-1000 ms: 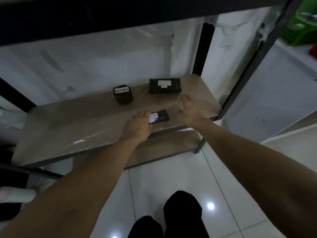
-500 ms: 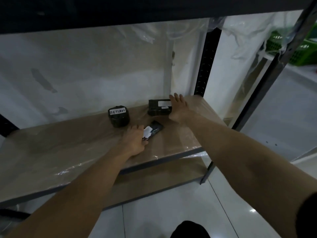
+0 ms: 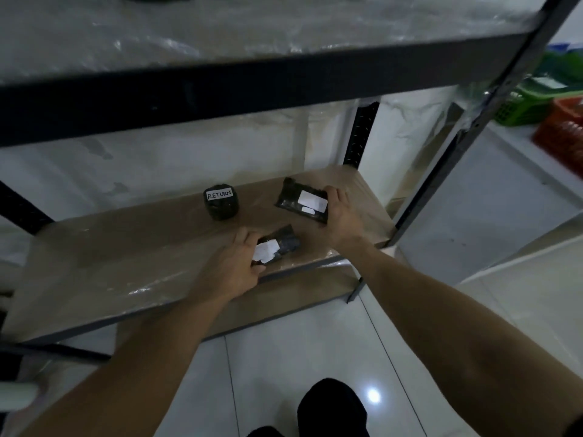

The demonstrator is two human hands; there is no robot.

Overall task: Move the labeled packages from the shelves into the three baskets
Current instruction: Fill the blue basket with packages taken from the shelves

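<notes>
Head view: pickup step, both hands on pkgs at once. Left hand (image 3: 232, 269) curled round small black pkg (image 3: 277, 247) near shelf (image 3: 94, 257) front lip, 6 o'clock of RETURN pkg (image 3: 220, 201). Right hand (image 3: 339, 219) clamped on flat labeled pkg (image 3: 303, 201), 3 o'clock of RETURN one. Next, likely: lift both, back out toward 6 o'clock, carry to green basket (image 3: 533, 102) and red basket (image 3: 564, 130) at 2 o'clock (third not seen). Tight: upper beam (image 3: 252, 86) overhead, upright post (image 3: 448, 165) just right of wrist.

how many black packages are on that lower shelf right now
3. A round one labeled RETURN sits toward the back, untouched. A flat one is gripped by the right hand. A small one near the front edge is held by the left hand.
</notes>
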